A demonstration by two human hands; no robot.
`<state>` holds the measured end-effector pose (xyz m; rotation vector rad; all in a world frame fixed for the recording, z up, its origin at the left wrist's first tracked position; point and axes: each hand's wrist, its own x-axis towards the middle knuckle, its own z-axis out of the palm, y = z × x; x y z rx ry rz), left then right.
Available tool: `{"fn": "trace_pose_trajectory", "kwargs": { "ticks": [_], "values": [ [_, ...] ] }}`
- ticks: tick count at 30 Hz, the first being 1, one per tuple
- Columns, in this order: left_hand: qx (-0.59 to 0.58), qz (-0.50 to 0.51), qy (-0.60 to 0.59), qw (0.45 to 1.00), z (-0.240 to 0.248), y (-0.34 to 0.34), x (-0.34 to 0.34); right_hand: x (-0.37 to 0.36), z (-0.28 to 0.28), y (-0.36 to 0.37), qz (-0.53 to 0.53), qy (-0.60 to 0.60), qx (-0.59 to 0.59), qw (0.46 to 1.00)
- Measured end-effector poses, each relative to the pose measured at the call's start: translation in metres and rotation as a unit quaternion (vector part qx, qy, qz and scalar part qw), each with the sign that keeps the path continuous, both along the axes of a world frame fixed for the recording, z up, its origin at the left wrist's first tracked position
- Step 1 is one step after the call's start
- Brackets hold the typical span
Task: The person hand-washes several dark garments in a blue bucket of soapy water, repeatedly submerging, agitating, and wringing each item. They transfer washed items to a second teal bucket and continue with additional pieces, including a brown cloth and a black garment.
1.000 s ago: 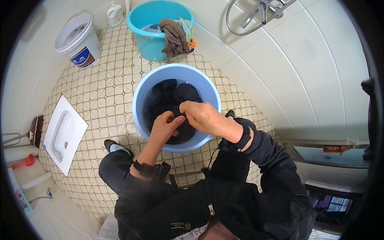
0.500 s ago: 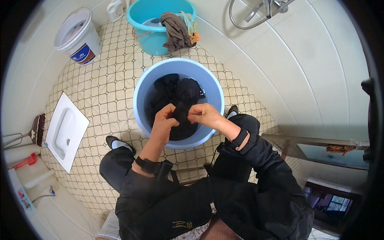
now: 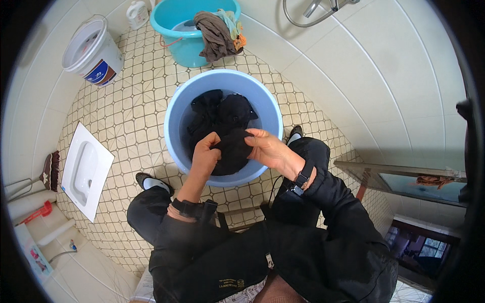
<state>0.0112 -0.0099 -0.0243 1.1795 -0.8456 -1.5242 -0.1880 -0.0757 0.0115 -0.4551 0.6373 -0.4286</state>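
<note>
Between my knees stands a light blue basin (image 3: 174, 108) with water and dark cloth in it. I hold a black garment (image 3: 233, 154) over its near half, its lower part hanging into the basin. My left hand (image 3: 206, 151) pinches the garment's left side, fingers curled. On the opposite side my right hand (image 3: 268, 147) grips it between thumb and fingers, palm partly turned up. Beyond my hands, more black clothing (image 3: 235, 111) lies bunched in the water. Which garment it is cannot be made out.
A turquoise tub (image 3: 189, 50) with a brown cloth (image 3: 217, 35) over its rim stands beyond the basin. To its left are a white bucket (image 3: 96, 55) and a white jug (image 3: 137, 15). A squat toilet (image 3: 87, 171) is set in the tiled floor at left; a brush (image 3: 50, 170) lies beside it.
My right hand has turned its palm upward and spread its fingers a little on the garment. The cloth between my hands is stretched wider. The view has shifted slightly.
</note>
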Motion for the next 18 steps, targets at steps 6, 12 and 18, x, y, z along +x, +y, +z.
{"fn": "trace_pose_trajectory", "kwargs": {
  "ticks": [6,12,18],
  "values": [
    [-0.061,0.219,-0.217,0.949,0.007,0.006,-0.016,0.003,0.0,0.016,-0.025,-0.043,0.035,0.998],
    [0.1,-0.051,-0.246,0.963,0.02,0.006,-0.01,0.01,-0.009,0.018,-0.022,-0.02,0.032,0.999],
    [-0.085,-0.11,-0.442,0.886,0.02,0.019,-0.012,0.012,-0.012,0.02,-0.036,-0.019,0.05,0.998]
  ]
}}
